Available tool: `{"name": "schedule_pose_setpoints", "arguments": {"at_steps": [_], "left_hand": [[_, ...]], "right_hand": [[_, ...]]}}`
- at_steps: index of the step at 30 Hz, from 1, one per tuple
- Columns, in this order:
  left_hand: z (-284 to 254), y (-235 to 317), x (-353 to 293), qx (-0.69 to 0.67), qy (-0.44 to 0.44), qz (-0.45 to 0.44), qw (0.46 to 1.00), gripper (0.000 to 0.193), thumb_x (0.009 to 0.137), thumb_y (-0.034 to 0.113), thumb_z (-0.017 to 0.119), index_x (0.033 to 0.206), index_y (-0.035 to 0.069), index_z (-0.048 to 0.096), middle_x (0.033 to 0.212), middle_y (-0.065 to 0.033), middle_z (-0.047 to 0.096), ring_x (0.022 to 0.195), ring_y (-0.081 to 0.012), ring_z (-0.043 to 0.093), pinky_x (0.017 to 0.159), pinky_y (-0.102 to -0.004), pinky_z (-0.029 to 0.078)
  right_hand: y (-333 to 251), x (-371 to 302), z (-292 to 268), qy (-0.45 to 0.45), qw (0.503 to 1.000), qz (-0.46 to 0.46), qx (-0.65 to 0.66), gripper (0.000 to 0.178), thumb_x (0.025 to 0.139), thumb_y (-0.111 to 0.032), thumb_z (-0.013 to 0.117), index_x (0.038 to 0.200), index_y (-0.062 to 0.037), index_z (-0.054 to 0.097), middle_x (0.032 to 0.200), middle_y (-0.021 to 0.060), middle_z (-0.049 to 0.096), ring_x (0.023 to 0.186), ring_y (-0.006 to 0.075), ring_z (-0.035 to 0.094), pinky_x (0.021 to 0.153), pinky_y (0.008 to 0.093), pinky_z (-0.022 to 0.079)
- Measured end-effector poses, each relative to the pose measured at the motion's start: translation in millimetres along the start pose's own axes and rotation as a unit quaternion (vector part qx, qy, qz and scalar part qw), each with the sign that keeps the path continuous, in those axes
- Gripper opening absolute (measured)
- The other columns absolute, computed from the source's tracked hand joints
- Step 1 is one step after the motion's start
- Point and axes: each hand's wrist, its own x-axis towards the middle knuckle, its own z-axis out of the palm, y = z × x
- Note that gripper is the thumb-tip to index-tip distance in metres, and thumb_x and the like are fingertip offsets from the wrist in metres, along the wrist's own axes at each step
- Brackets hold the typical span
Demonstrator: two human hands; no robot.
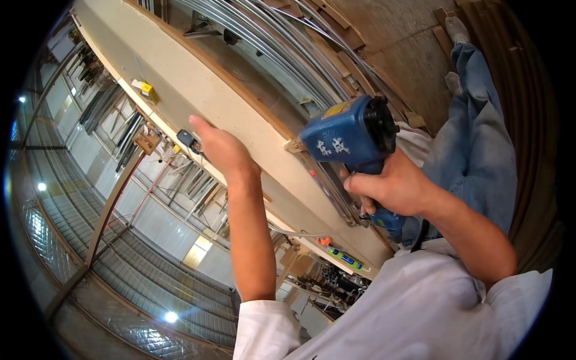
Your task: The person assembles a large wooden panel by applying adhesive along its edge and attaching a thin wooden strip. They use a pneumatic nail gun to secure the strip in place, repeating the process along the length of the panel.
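Observation:
My right hand is closed round the handle of a blue nail gun with a black cap. Its nose end is at the wooden edge of a long pale panel, where a small wood block shows; I cannot tell whether they touch. Over the panel's other side, my left hand has its thumb stretched out. Its other fingers are hidden and seem curled, with a small black object beside them that I cannot make out.
A yellow box stands on the panel beyond my left hand. Nearer me lie a green level-like tool and an orange piece. Metal tubes run alongside the panel at right, and brown boards lie by my legs.

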Motion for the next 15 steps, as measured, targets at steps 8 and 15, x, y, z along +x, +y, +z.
{"name": "schedule_pose_setpoints", "arguments": {"at_steps": [8,15], "left_hand": [[2,11,-6,-0.012,-0.008,-0.008,1.000,0.068,0.112,0.051,0.029,0.149,-0.004,0.046,0.147,-0.0153,0.054,0.131,-0.0273,0.054,0.113,-0.0379,0.041],[-16,-27,-55,0.026,-0.049,0.039,0.998,0.072,0.114,0.050,0.025,0.155,-0.008,0.035,0.157,-0.0205,0.045,0.143,-0.0292,0.044,0.121,-0.0388,0.031]], "right_hand": [[22,-21,-6,0.001,1.000,0.002,-0.005,0.015,0.084,-0.006,0.065,0.099,-0.0032,0.063,0.075,0.0027,0.063,0.054,0.0119,0.059,0.054,0.0316,0.049],[33,-41,-9,0.025,0.999,0.038,-0.017,0.020,0.085,-0.005,0.068,0.104,-0.0012,0.063,0.081,0.0051,0.065,0.056,0.0122,0.061,0.056,0.0313,0.054]]}}
